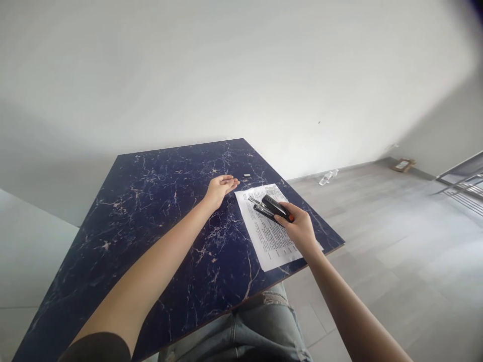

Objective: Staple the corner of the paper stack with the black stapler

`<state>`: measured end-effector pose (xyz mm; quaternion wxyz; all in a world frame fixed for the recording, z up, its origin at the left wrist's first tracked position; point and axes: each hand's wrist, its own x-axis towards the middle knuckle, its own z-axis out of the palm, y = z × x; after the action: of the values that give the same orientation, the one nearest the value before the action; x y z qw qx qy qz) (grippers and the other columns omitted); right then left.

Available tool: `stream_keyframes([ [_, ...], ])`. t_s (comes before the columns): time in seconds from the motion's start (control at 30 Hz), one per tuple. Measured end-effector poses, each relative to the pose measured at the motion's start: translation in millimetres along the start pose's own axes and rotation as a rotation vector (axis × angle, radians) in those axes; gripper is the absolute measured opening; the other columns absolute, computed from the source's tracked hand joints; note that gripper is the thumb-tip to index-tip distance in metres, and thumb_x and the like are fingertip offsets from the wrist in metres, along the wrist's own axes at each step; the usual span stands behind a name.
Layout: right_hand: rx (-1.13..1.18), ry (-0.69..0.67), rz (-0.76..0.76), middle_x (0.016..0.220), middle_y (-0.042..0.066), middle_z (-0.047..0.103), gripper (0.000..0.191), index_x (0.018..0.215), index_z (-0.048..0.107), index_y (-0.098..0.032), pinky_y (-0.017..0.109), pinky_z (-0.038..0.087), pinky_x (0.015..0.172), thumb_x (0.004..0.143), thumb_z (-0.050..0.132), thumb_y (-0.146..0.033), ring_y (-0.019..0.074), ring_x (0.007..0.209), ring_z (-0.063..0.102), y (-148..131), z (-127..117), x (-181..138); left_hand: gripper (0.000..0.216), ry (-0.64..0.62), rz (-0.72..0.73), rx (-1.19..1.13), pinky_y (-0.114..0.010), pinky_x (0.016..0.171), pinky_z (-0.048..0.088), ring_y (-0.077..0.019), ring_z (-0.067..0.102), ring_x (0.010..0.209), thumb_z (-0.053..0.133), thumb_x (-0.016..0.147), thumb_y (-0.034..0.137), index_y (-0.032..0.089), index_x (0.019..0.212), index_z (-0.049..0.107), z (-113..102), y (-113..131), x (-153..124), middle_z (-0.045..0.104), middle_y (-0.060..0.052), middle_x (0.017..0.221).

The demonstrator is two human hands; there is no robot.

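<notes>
A black stapler [272,208] is in my right hand [300,226], its top swung up from the base and its metal staple channel showing. The hand grips it at the hinge end, where a red-orange patch shows, above a printed sheet of paper [269,256]. My left hand [219,191] is just left of the paper's top corner, fingers stretched out and loosely apart, with nothing visible in them. Just beyond its fingertips lies a small dark block with a pale top [247,175], perhaps a strip of staples. Beside it is a tiny bit too small to name.
The dark blue marbled tabletop [151,201] has its right corner near the paper. A pale wall [226,75] rises behind it. On the grey floor [377,251] lie a clear plastic bottle [328,177] and a brown package [403,165]. A metal rack [464,183] stands at far right.
</notes>
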<state>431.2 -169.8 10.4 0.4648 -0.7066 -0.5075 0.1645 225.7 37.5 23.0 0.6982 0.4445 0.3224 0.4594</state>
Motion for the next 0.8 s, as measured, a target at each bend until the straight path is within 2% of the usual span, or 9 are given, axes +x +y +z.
stream_keyframes([
  [0.1,-0.005,0.003,0.001,0.110,0.010,0.079,0.039,0.121,0.076,-0.021,0.047,0.055,0.088,0.084,0.072,-0.033,0.0304,0.100,0.072,-3,-1,-3,0.018,-0.166,0.076,0.049,-0.048,0.107,0.054,-0.0262,0.076,0.106,0.080,0.090,0.021,0.013,0.104,0.071,11,0,-30,0.079,-0.015,0.107],
  [0.2,0.009,-0.019,0.008,0.112,0.009,0.079,0.040,0.122,0.076,-0.022,0.047,0.056,0.088,0.083,0.073,-0.033,0.0302,0.100,0.073,-11,1,-9,0.024,-0.254,0.220,0.249,-0.046,0.100,0.057,-0.0273,0.076,0.102,0.084,0.087,0.035,0.018,0.102,0.076,11,3,-63,0.081,-0.011,0.101],
  [0.27,0.026,-0.037,-0.007,0.111,0.008,0.079,0.039,0.121,0.077,-0.023,0.046,0.056,0.087,0.083,0.074,-0.032,0.0299,0.099,0.073,-19,4,-14,0.022,-0.242,0.283,0.373,-0.043,0.096,0.057,-0.0271,0.076,0.098,0.083,0.087,0.039,0.020,0.098,0.078,5,6,-80,0.081,-0.010,0.097],
  [0.37,0.065,-0.115,-0.049,0.109,0.008,0.080,0.035,0.118,0.078,-0.024,0.045,0.056,0.086,0.084,0.075,-0.031,0.0294,0.097,0.073,-32,11,-21,0.022,-0.158,0.341,0.500,-0.042,0.091,0.059,-0.0269,0.076,0.093,0.082,0.087,0.042,0.022,0.097,0.083,-12,14,-100,0.082,-0.009,0.099],
  [0.5,0.133,-0.251,-0.110,0.110,0.006,0.080,0.033,0.117,0.078,-0.025,0.046,0.057,0.090,0.084,0.075,-0.029,0.0290,0.099,0.074,-44,27,-25,0.020,-0.077,0.367,0.586,-0.047,0.095,0.059,-0.0288,0.075,0.095,0.085,0.084,0.041,0.025,0.096,0.086,-39,25,-121,0.081,-0.008,0.103],
  [0.67,0.133,-0.324,-0.167,0.107,0.006,0.081,0.032,0.115,0.078,-0.025,0.046,0.057,0.090,0.083,0.074,-0.025,0.0288,0.099,0.075,-52,51,-22,0.007,-0.165,0.340,0.717,-0.053,0.109,0.052,-0.0308,0.075,0.103,0.086,0.082,0.035,0.029,0.086,0.086,-66,31,-142,0.081,-0.007,0.105],
  [0.8,0.138,-0.377,-0.173,0.104,0.005,0.081,0.033,0.114,0.079,-0.025,0.044,0.058,0.088,0.082,0.073,-0.024,0.0272,0.095,0.075,-55,59,-21,0.006,-0.201,0.324,0.736,-0.051,0.109,0.052,-0.0303,0.076,0.102,0.087,0.081,0.033,0.029,0.086,0.086,-80,31,-144,0.082,-0.007,0.104],
])
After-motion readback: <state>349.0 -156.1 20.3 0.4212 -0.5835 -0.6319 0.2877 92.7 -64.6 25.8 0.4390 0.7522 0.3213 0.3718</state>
